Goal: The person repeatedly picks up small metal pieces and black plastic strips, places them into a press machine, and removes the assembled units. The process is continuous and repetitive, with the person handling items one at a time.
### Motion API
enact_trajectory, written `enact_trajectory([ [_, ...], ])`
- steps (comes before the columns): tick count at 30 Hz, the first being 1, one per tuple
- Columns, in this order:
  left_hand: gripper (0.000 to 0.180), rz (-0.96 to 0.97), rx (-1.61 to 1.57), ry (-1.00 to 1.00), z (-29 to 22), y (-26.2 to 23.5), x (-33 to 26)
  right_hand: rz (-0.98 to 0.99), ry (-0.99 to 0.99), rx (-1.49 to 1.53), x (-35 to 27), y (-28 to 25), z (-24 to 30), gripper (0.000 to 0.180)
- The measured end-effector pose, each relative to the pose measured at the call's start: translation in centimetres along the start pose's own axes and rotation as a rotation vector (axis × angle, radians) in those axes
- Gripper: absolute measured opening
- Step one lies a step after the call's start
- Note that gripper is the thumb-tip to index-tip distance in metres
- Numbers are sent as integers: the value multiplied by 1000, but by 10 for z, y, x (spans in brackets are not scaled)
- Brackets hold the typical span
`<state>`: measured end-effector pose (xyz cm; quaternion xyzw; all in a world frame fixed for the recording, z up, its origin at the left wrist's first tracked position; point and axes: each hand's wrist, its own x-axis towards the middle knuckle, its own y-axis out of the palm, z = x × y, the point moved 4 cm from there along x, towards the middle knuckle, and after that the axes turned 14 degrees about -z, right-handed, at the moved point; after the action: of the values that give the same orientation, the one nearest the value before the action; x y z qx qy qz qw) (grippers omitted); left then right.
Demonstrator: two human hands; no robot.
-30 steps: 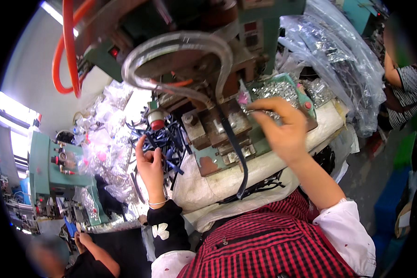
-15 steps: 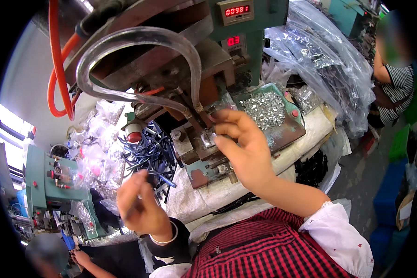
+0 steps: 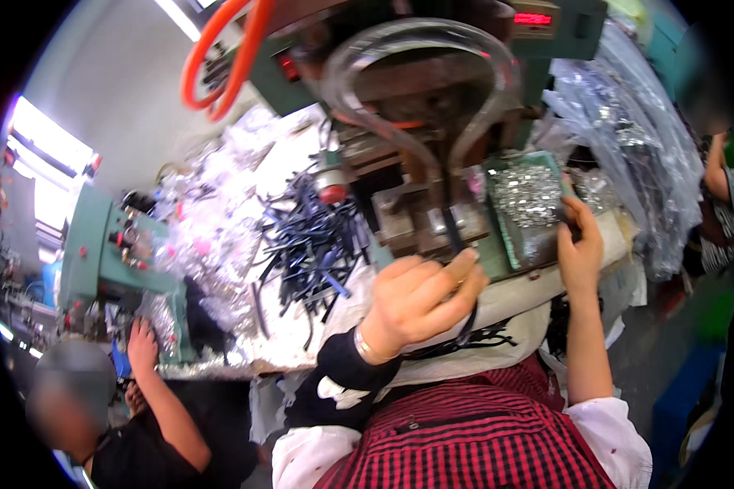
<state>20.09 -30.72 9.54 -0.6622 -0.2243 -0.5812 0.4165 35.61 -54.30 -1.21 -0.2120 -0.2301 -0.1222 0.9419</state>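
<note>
My left hand (image 3: 420,303) pinches a black strip (image 3: 455,232) just in front of the machine's metal die block (image 3: 400,218). The strip's far end reaches the metal head below the clear tubes, and its tail hangs under my fingers. My right hand (image 3: 581,251) rests at the right edge of a green tray (image 3: 507,232) of small shiny metal pieces (image 3: 526,194). Its thumb and fingers are apart, and I see nothing held there. The red button seen earlier at that corner is hidden now.
Dark blue and black strips (image 3: 314,244) lie heaped left of the machine, beside clear plastic bags (image 3: 220,236). A red button (image 3: 332,193) sits at the machine's left. Clear hoses (image 3: 420,33) loop above the die. A co-worker's arm (image 3: 167,407) is at lower left.
My left hand has come from the strip heap to the die with a black strip. My right hand has left the die for the tray's right edge. The view has shifted left.
</note>
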Motion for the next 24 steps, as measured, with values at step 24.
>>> enact_trajectory([
  [24,23,469,899,-775,88,-134,-134,-173,-229,-84,16,37,38,4],
])
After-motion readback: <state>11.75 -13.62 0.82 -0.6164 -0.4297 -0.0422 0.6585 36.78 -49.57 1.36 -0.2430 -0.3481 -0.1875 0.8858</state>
